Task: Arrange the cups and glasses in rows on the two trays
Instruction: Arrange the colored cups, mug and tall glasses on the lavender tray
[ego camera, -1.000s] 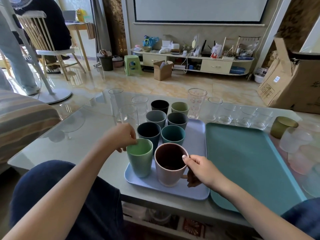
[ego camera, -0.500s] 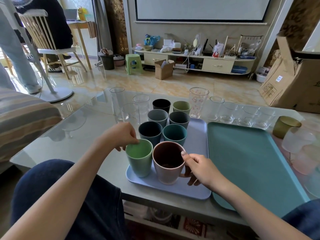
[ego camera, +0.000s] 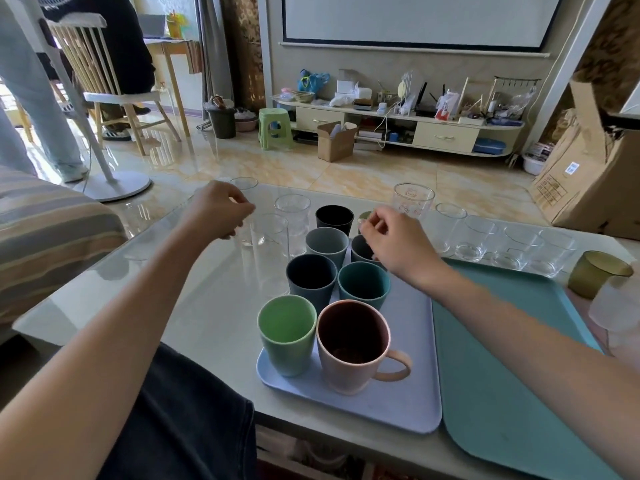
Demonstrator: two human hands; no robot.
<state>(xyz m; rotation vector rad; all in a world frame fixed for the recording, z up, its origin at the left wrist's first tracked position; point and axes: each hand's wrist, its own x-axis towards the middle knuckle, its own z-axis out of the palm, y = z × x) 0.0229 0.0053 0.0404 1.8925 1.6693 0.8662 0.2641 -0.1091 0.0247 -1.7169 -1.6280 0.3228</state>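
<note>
Nearest on the lavender tray (ego camera: 408, 407), which sits at the desk's (ego camera: 194, 306) near edge, stand a light green cup (ego camera: 287, 336) and, touching it, a pink mug (ego camera: 353, 348) with its handle turned right. Behind them are a dark blue cup (ego camera: 311, 278) and a teal cup (ego camera: 363, 282), then a grey cup (ego camera: 327, 244) and a black cup (ego camera: 334, 220), two by two. The teal tray (ego camera: 512, 393) lies bare just right of the lavender one, reaching past the desk's near edge. Clear glasses (ego camera: 491, 244) line the far edge behind it; an olive glass (ego camera: 594, 273) is at the right edge.

The desk is glossy and pale. Beyond it are a tiled floor, a low cabinet (ego camera: 398, 129) and a cardboard box (ego camera: 595, 181).

Both hands have left the front cups and reached farther. The left hand (ego camera: 216, 214) now hovers with loosely curled fingers by the tall glasses (ego camera: 273, 226) at the far left; the right hand (ego camera: 394, 242), fingers curled, hangs over the rear cups, holding nothing that shows.
</note>
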